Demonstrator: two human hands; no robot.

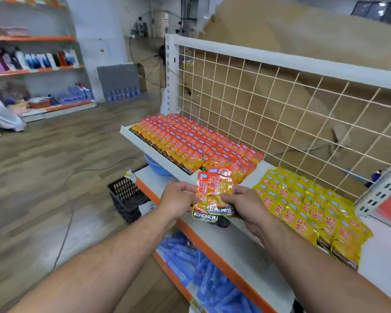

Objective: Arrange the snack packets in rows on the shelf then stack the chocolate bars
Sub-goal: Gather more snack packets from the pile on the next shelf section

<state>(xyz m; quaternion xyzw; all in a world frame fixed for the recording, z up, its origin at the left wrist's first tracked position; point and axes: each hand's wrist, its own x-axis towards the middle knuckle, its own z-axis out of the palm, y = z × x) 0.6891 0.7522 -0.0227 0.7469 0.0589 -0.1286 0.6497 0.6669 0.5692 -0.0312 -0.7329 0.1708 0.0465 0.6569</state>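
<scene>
Two orange and yellow snack packets (pixel 213 195) marked KONCHEW overlap upright between my hands, above the white shelf (pixel 230 236). My left hand (pixel 178 199) pinches their left edge and my right hand (pixel 244 204) grips their right side. Behind them, orange packets (pixel 190 141) lie in tidy overlapping rows on a tilted upper tray (pixel 140 143). Yellow packets (pixel 309 208) lie in rows on the shelf to my right. No chocolate bars are visible.
A wire grid back panel (pixel 280 105) stands behind the shelf, with brown cardboard beyond it. A black crate (pixel 127 195) sits on the wooden floor by the shelf end, near a blue basin (pixel 156 166). Blue packs (pixel 201 274) fill the lower shelf. Stocked shelves line the far left wall.
</scene>
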